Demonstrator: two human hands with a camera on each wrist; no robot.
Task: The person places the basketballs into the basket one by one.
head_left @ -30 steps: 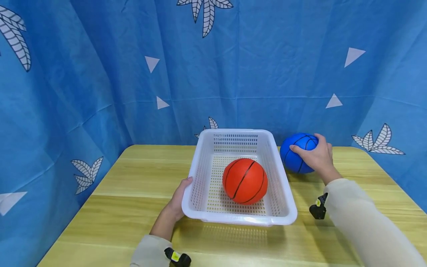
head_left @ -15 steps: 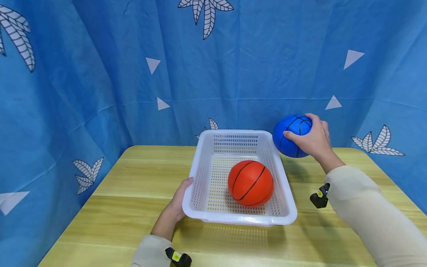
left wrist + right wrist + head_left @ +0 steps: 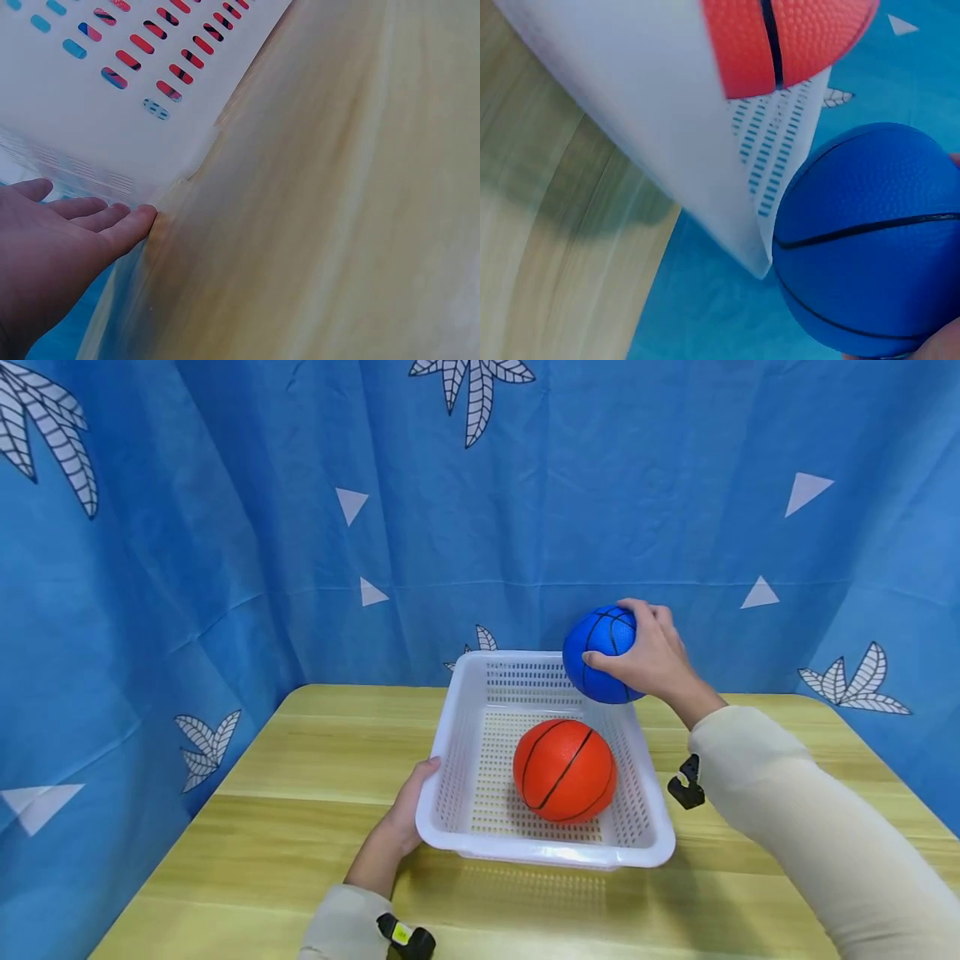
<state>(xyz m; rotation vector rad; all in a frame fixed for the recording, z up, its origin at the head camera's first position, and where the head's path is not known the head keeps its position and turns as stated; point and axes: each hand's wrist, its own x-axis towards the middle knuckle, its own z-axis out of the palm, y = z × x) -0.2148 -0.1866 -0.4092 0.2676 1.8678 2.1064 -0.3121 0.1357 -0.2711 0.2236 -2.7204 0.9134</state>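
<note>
A blue toy basketball (image 3: 600,652) is gripped by my right hand (image 3: 656,652), thumb on its near side and fingers over its top. It hangs above the back right corner of a white plastic basket (image 3: 543,857). In the right wrist view the blue ball (image 3: 870,240) appears right beside the basket wall. Inside the basket, toward its right, lies a red-orange toy basketball (image 3: 564,771). My left hand (image 3: 405,806) touches the basket's left side, its thumb at the rim. The left wrist view shows this hand's fingers (image 3: 90,208) fairly straight against the basket's outer side.
The basket stands on a light wooden table (image 3: 337,735), with table surface at either side and in front. A blue curtain (image 3: 637,485) with white leaf and triangle prints hangs behind the table's back edge. Each sleeve carries a small black camera (image 3: 687,783) at the wrist.
My right hand has lifted the blue basketball off the table and brought it left, over the basket's back right corner. The red-orange ball has rolled slightly right. My left hand stays at the basket.
</note>
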